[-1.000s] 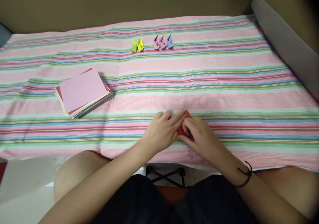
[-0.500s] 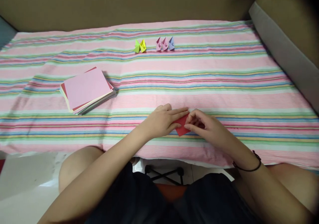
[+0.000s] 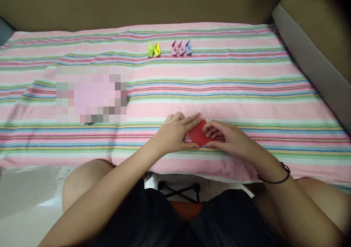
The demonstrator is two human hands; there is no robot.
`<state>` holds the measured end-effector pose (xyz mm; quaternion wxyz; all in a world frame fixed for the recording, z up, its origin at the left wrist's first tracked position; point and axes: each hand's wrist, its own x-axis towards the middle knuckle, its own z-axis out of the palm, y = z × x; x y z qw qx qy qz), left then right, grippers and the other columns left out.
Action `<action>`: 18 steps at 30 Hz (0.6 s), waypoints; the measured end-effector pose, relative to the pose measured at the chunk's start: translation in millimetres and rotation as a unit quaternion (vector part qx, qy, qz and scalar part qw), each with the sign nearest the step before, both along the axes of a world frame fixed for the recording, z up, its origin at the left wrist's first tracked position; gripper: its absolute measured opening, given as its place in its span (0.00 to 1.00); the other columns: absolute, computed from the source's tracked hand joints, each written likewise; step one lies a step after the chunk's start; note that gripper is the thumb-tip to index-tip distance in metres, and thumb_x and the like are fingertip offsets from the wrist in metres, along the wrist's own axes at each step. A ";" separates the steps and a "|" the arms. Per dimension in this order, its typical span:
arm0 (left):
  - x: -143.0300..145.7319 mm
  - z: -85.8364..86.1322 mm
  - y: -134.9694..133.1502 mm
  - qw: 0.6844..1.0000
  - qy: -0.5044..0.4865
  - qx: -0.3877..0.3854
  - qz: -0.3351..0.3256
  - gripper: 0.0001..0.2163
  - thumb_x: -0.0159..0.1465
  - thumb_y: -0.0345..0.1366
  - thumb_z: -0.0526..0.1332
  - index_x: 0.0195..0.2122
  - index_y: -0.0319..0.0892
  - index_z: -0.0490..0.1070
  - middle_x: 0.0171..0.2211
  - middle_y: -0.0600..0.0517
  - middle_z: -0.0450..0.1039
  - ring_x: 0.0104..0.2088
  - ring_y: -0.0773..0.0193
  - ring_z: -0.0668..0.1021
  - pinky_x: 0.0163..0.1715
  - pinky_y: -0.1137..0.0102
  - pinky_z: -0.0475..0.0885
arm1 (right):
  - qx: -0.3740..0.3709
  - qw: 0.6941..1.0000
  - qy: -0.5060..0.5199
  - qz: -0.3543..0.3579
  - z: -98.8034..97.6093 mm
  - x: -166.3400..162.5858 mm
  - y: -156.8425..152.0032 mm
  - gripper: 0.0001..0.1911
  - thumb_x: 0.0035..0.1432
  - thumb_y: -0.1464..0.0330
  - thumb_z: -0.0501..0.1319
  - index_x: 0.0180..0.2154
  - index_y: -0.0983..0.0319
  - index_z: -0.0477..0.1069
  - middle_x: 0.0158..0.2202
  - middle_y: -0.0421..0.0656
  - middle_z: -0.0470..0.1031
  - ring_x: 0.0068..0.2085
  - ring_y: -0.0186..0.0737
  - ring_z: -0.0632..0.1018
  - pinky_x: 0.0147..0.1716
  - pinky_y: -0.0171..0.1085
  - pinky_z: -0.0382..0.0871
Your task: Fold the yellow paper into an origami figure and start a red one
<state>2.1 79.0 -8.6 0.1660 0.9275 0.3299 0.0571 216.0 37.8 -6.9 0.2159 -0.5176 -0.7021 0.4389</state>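
A small folded red paper (image 3: 197, 134) lies on the striped cloth (image 3: 246, 93) near its front edge. My left hand (image 3: 177, 131) rests on the paper's left side, fingers stretched over its top edge and thumb under its lower edge. From the right, my right hand (image 3: 229, 139) pinches the paper with fingers curled onto it; a black band sits on that wrist. Both hands grip the same paper.
A stack of coloured paper sheets (image 3: 91, 95), blurred out, lies at the left. Far back stand two yellow-green folded paper figures (image 3: 153, 50) and three pink and lilac ones (image 3: 181, 47). A grey cushion (image 3: 312, 56) borders the right side.
The red paper has been turned and now lies flatter, showing more of its face. My right hand's fingers have shifted onto its right edge; my left hand stays on the left.
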 end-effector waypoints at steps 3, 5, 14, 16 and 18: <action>-4.1 -2.6 -3.1 0.999 -0.015 0.011 0.032 0.38 0.55 0.56 0.62 0.64 0.47 0.55 0.65 0.51 0.56 0.49 0.52 0.64 0.49 0.56 0.61 | 0.003 1.000 0.003 0.002 1.7 -2.8 0.5 0.10 0.56 0.68 0.61 0.41 0.58 0.69 0.39 0.42 0.75 0.37 0.38 0.77 0.37 0.40 0.74; -4.4 -2.8 -5.1 0.999 -0.012 0.011 0.042 0.38 0.55 0.56 0.62 0.64 0.47 0.56 0.66 0.50 0.55 0.51 0.50 0.64 0.49 0.54 0.60 | 0.034 0.999 -0.019 0.002 0.9 -6.4 0.4 0.13 0.59 0.68 0.58 0.47 0.57 0.69 0.38 0.42 0.74 0.36 0.38 0.76 0.36 0.39 0.73; -3.3 0.0 -19.1 0.993 -0.060 0.008 0.097 0.37 0.53 0.51 0.66 0.61 0.40 0.59 0.63 0.43 0.58 0.55 0.48 0.64 0.51 0.53 0.61 | 0.109 0.987 -0.119 0.021 -10.5 -12.5 0.8 0.22 0.59 0.70 0.57 0.56 0.55 0.68 0.37 0.43 0.68 0.36 0.40 0.75 0.37 0.42 0.72; -3.6 -1.8 -22.9 0.989 -0.099 0.001 0.114 0.32 0.54 0.51 0.66 0.56 0.42 0.64 0.60 0.43 0.63 0.55 0.49 0.66 0.51 0.54 0.61 | 0.117 0.986 -0.117 0.023 -10.8 -12.4 1.3 0.22 0.59 0.70 0.58 0.55 0.54 0.68 0.37 0.43 0.68 0.37 0.40 0.75 0.37 0.41 0.72; -2.3 -4.2 -24.3 0.981 -0.134 -0.007 0.143 0.21 0.59 0.48 0.63 0.50 0.44 0.70 0.56 0.45 0.68 0.54 0.52 0.68 0.51 0.56 0.63 | 0.125 0.984 -0.124 0.023 -10.2 -12.8 1.4 0.22 0.59 0.71 0.57 0.55 0.54 0.69 0.37 0.43 0.68 0.36 0.40 0.74 0.36 0.40 0.72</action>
